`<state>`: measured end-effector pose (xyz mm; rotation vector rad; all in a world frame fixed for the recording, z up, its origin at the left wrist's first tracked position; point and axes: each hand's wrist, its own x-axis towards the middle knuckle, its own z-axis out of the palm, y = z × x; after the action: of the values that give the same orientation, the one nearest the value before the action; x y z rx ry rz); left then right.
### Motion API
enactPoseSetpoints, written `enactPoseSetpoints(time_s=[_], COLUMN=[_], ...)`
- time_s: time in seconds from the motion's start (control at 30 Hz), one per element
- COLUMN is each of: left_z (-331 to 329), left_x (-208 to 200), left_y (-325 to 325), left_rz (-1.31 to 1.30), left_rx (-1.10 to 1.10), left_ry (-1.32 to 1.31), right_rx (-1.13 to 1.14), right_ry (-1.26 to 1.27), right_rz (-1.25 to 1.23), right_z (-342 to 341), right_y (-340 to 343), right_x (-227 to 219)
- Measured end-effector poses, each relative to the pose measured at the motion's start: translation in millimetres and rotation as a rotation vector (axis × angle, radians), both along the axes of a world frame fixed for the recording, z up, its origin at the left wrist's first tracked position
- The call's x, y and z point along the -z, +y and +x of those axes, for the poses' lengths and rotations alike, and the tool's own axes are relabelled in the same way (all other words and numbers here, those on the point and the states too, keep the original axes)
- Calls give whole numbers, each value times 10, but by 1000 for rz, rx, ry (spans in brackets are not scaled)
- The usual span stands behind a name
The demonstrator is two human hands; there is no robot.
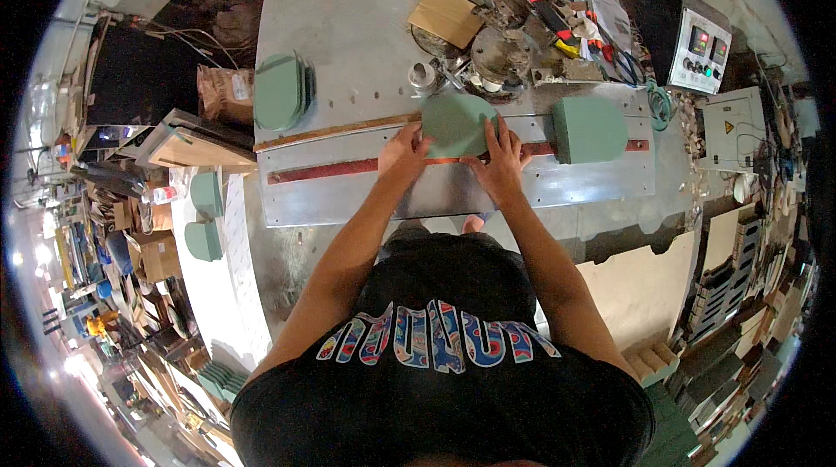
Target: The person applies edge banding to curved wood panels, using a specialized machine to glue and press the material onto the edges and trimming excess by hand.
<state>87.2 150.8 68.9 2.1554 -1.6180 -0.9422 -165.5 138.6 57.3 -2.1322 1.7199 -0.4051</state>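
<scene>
A green rounded board piece point(456, 125) is between my hands, over the long red strip point(326, 171) set along the metal table. My left hand point(403, 155) grips its left edge, fingers curled against the side. On the right edge is my right hand point(500, 160), with fingers over the top face and the thumb at the near edge. To the right, a thick stack of the same green pieces point(590, 130) sits across the red strip. Another stack of green rounded pieces point(280, 92) is at the table's left side.
A wooden strip point(340, 131) runs behind the red one. Farther back lie a cardboard piece point(446, 17), metal parts point(501, 56), a small can point(422, 77) and red-black tool handles point(553, 21). A control box point(697, 47) stands at the back right. More green pieces point(205, 241) lie on the left.
</scene>
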Motion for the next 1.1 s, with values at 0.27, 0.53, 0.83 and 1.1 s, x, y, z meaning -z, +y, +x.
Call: enactPoseSetpoints(time_s=[0.27,0.53,0.83,1.1], left_z=[930,1506,1831,2010], left_x=[-87,263,-117,-184], left_y=[-635,-597,-694,-880], left_rz=[-278,-302,-146,-196], left_rx=[379,434,654,781], left_ry=[-266,-158,-198,-219], right_rx=[21,18,-76,30], right_ry=[-6,26,62,-47], right_rz=[-18,-6,-16,58], right_z=[493,869,1014,1282], right_y=[73,119,-4,-106], right_x=[-1,17,119,-46])
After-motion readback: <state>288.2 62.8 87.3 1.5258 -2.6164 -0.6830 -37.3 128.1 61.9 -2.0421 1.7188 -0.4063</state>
